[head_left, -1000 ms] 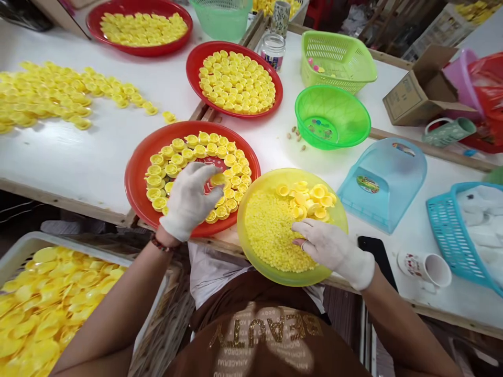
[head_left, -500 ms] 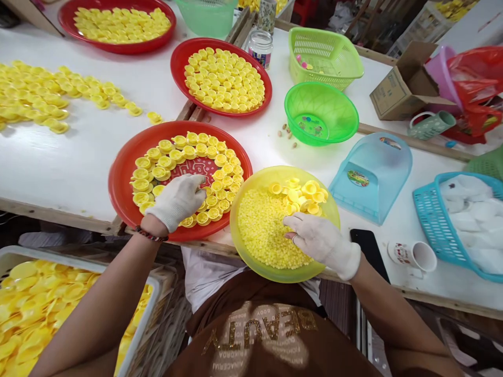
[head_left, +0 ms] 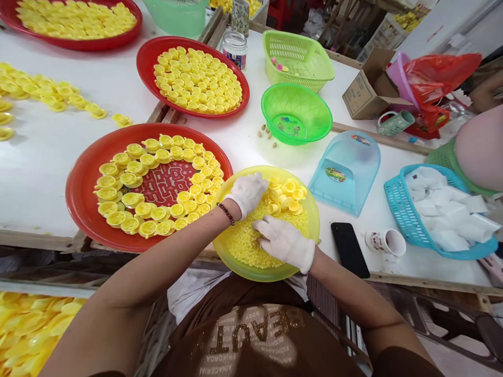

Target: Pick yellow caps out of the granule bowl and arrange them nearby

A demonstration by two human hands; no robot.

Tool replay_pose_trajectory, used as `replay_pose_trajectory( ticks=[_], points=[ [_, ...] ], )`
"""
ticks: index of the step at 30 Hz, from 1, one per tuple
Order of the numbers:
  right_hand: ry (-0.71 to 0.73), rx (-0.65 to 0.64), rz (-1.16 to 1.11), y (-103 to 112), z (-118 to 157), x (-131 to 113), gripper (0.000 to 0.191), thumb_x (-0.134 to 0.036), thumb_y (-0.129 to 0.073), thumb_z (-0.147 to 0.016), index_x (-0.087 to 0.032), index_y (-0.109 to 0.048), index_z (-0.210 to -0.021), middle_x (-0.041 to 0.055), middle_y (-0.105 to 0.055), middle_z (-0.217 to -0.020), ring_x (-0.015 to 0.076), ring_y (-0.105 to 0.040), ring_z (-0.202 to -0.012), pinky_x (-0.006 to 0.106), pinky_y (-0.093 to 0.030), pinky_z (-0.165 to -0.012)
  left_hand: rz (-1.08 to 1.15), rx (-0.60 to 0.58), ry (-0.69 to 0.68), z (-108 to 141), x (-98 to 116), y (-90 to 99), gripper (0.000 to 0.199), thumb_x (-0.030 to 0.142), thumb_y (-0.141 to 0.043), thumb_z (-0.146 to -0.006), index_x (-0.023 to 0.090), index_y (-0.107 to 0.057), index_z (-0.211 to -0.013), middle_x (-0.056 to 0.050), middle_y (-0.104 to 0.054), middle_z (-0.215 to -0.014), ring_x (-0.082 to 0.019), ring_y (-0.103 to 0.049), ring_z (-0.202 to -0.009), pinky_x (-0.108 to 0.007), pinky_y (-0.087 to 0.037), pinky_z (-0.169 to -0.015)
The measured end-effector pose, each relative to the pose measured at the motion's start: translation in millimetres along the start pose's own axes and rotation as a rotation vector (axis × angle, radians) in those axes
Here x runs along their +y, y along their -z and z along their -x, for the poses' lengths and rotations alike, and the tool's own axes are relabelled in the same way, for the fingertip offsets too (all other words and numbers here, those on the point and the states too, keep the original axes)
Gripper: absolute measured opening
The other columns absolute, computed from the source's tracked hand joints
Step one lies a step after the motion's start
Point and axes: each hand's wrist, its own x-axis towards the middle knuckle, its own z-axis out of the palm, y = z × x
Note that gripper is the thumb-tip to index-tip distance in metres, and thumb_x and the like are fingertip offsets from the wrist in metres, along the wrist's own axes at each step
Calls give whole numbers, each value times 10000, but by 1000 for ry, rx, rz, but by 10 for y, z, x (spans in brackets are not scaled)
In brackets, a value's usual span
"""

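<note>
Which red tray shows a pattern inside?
The round red plastic tray beside the round yellow plastic basin: yellow cup-shaped pieces ring its patterned middle. Pieces hide the middles of the other two red trays.

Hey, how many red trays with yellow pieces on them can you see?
3: the near tray left of the yellow basin, the middle tray beyond it, and the far tray at top left, cut off by the picture's edge. Others may be out of view.

One head-worn camera is looking forward and steeply down from above the wearer's brown shirt [head_left: 243, 340], which is filling the bottom centre at close range. The yellow basin [head_left: 267, 274] is lying near mid-frame; the white worktable [head_left: 37, 167] is receding toward the upper edge.
</note>
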Motion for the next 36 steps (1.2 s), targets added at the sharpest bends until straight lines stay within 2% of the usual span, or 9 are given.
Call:
replay_pose_trajectory(
  ticks=[3,7,11,17,21,25,30,33,36],
  points=[
    [22,21,-81,-19,42,101,177,-242,-520,-968,-181,-624,-1098,73,-639,-1049,201,-612,-942,309,-460,-822,-36,-54,-27,51,-47,110,354,368,-625,-949,134,-608,-1214,-111,-617,-1197,-221,-624,-1051,-415,-557,-902],
    [65,99,-183,37,119,230,133,-192,-534,-956,-167,-624,-1051,58,-638,-989,186,-591,-914,306,-449,-837,-95,-183,-82,391,-150,267,102,168,-653,-830,140,-661,-928,-80,-647,-927,-219,-624,-876,-362,-528,-834],
    [158,225,-280,159,141,248,109,-166,-550,-945,-168,-615,-1032,49,-628,-980,184,-575,-927,317,-453,-867,-59,-291,-106,780,-193,234,215,124,-572,-794,148,-647,-994,-72,-640,-929,-206,-607,-824,-344,-517,-805],
    [250,305,-297,231,11,66,226,-108,-508,-946,-168,-589,-1147,63,-628,-1066,186,-565,-1007,324,-468,-923,53,-167,-83,938,-227,78,100,168,-585,-838,159,-594,-937,-72,-631,-963,-192,-598,-828,-334,-518,-819],
    [175,296,-240,234,66,81,216,-110,-509,-947,-173,-577,-1143,66,-633,-1073,195,-573,-1016,336,-467,-921,83,-151,-80,939,-260,69,133,162,-600,-847,155,-596,-979,-70,-636,-971,-202,-613,-869,-340,-526,-833],
    [60,121,-110,180,190,143,139,-130,-510,-954,-160,-605,-1051,74,-648,-1016,207,-595,-962,347,-467,-884,110,-106,-101,973,-280,49,184,177,-624,-850,156,-600,-1031,-68,-631,-1007,-208,-631,-892,-349,-543,-826],
    [6,-35,38,36,185,123,149,-198,-505,-970,-151,-629,-1039,97,-635,-1026,214,-599,-885,347,-466,-801,118,76,-178,1053,-251,-9,227,214,-655,-854,164,-569,-1059,-111,-612,-1212,-251,-638,-1069,-395,-544,-914],
    [0,-57,45,19,153,119,151,-217,-505,-977,-161,-627,-1046,86,-631,-1015,208,-598,-878,335,-451,-786,126,129,-163,1074,-262,50,227,227,-667,-861,173,-567,-1058,-73,-672,-1107,-225,-659,-1018,-373,-548,-908],
    [-11,-63,60,27,144,134,142,-244,-515,-980,-173,-620,-1041,75,-634,-1007,207,-603,-889,324,-430,-759,98,203,-105,1046,-407,280,260,250,-671,-866,180,-595,-1105,-48,-693,-1062,-191,-669,-951,-336,-548,-899]
  ],
)
